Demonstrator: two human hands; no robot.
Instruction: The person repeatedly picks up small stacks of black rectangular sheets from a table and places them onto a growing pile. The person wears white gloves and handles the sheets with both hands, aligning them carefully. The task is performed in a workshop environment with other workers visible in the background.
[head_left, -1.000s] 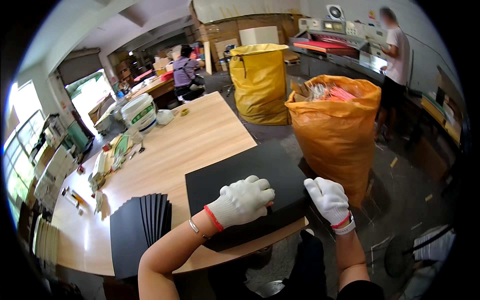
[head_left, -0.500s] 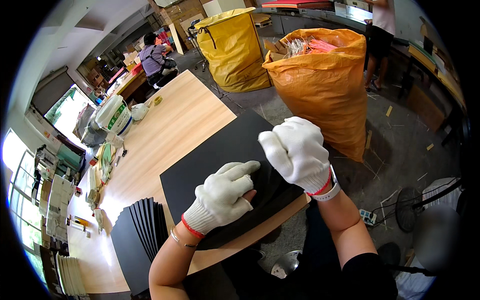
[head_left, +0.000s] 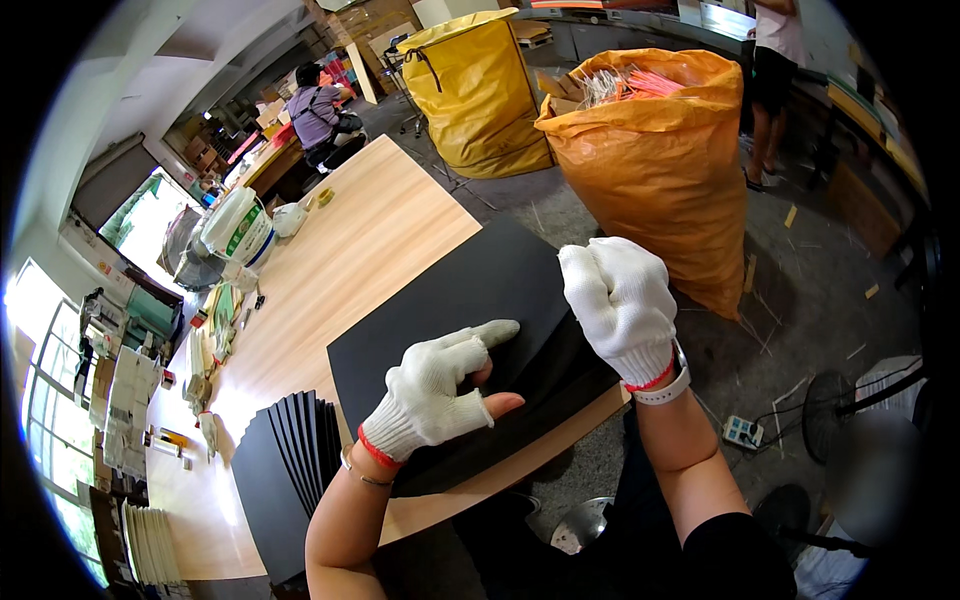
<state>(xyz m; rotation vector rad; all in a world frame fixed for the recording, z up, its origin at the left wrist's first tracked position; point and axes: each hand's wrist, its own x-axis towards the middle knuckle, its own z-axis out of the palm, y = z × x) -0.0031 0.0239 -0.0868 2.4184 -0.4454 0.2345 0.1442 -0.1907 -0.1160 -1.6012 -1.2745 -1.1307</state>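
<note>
A stack of large black sheets (head_left: 450,290) lies on the wooden table in front of me. My left hand (head_left: 435,390), in a white knit glove with its thumb tip bare, rests over the stack. Its index finger is stretched across the top sheet and the thumb stands apart, while the other fingers are curled. My right hand (head_left: 620,300), gloved too, is closed into a fist at the stack's right edge, where the sheets look curved. Whatever is inside that fist, if anything, is hidden. Fanned black sheets (head_left: 285,460) lie left of the stack.
Beyond the wooden table (head_left: 370,200) stand an orange sack (head_left: 650,170) full of scraps and a yellow bag (head_left: 470,100). A white bucket (head_left: 238,228), scissors (head_left: 260,301) and strips line the table's left side. Two people are farther off. A fan (head_left: 828,415) stands at right.
My right fist has shifted a little to the right along the stack's edge. On my left hand the thumb has spread away from the index finger. The view has shifted slightly.
</note>
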